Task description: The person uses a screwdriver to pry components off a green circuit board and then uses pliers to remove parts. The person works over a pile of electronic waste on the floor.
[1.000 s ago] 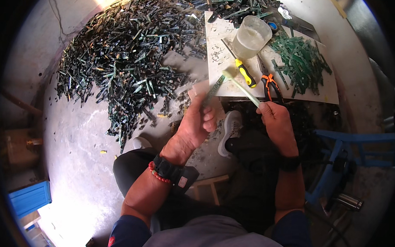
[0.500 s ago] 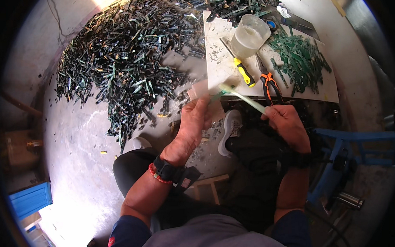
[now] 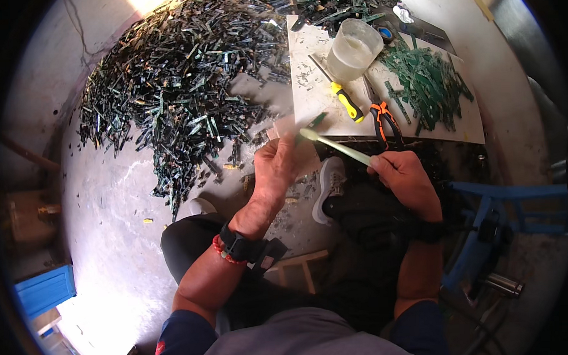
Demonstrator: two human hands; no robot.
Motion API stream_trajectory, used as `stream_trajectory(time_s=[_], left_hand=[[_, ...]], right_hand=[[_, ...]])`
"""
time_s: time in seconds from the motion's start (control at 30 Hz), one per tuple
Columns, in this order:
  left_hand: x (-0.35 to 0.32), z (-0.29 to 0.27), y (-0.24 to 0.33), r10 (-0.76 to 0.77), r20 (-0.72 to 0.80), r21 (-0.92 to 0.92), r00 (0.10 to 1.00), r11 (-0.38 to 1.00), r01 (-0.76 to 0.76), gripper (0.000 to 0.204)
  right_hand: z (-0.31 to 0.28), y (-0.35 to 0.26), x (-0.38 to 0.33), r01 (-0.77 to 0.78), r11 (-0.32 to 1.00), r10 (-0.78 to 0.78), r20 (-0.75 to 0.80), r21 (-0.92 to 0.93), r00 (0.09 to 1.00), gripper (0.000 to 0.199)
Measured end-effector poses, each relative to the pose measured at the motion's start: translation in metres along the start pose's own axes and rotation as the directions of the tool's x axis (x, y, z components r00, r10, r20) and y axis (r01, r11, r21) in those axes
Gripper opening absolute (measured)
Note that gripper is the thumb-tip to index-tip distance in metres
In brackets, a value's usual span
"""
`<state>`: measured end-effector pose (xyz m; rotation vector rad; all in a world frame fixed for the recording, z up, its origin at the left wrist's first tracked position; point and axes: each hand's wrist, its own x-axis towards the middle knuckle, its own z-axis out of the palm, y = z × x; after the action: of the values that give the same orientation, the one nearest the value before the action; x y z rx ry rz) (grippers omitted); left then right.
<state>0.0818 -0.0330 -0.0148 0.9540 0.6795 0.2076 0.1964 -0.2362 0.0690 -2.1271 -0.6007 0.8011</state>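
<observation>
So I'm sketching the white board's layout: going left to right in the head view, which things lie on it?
Yellow-handled screwdriver → clear plastic cup → orange-handled pliers → heap of green strips.

Two hands (image 3: 284, 171) (image 3: 406, 179), one pale brush (image 3: 336, 146), one yellow-handled screwdriver (image 3: 346, 101), one pair of orange-handled pliers (image 3: 382, 119), one translucent cup (image 3: 353, 48) and two heaps of green strips (image 3: 181, 100) (image 3: 428, 85) are counted.
</observation>
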Motion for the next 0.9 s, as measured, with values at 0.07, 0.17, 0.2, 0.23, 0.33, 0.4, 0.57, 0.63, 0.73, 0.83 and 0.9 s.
stream_trajectory(time_s=[0.07,0.17,0.2,0.23,0.33,0.4,0.57,0.63,0.73,0.83,0.9], left_hand=[[0.002,-0.002,-0.001,-0.002,0.002,0.001,1.000,1.000,0.002,0.030],[0.001,-0.004,-0.002,0.007,0.010,-0.002,1.000,1.000,-0.007,0.030],[0.001,-0.004,-0.002,0.016,0.010,-0.003,1.000,1.000,-0.016,0.030],[0.000,-0.004,-0.002,0.021,0.017,-0.003,1.000,1.000,-0.021,0.030],[0.000,-0.002,0.000,-0.019,-0.030,-0.002,0.999,1.000,0.019,0.031],[0.000,-0.003,0.002,0.015,-0.025,0.008,1.000,1.000,-0.015,0.031],[-0.001,-0.004,0.000,0.035,-0.001,-0.006,0.999,0.999,-0.035,0.031],[-0.005,-0.001,0.005,0.034,0.027,-0.029,0.999,0.999,-0.033,0.030],[-0.004,-0.003,0.003,-0.055,0.047,-0.092,0.997,0.994,0.059,0.028],[-0.003,-0.006,0.000,-0.096,0.097,-0.136,0.991,0.985,0.109,0.027],[-0.003,-0.009,0.000,-0.087,0.156,-0.163,0.984,0.980,0.112,0.025]], right_hand=[[-0.001,0.003,0.001,0.028,0.999,-0.035,-0.186,-0.038,0.982,0.031],[-0.002,0.000,0.001,0.029,1.000,-0.027,-0.187,0.008,0.982,0.031],[0.001,-0.002,0.002,0.038,0.999,-0.037,-0.103,0.002,0.994,0.031],[0.003,-0.003,0.001,0.041,0.999,-0.041,-0.023,-0.004,0.999,0.031],[0.001,-0.006,0.002,-0.008,0.998,-0.007,-0.237,-0.062,0.972,0.033],[-0.002,-0.008,0.001,-0.012,1.000,0.012,-0.113,0.006,0.994,0.033],[0.003,-0.003,0.009,0.100,0.987,-0.147,-0.434,-0.129,0.889,0.032],[0.000,-0.010,0.005,0.150,0.966,-0.045,-0.433,0.213,0.900,0.028],[0.015,-0.015,0.010,0.397,0.868,-0.153,-0.600,0.298,0.785,0.020],[0.016,-0.025,0.020,0.481,0.778,-0.150,-0.625,0.404,0.766,0.019],[0.011,-0.022,0.028,0.476,0.746,-0.097,-0.632,0.465,0.769,0.020]])
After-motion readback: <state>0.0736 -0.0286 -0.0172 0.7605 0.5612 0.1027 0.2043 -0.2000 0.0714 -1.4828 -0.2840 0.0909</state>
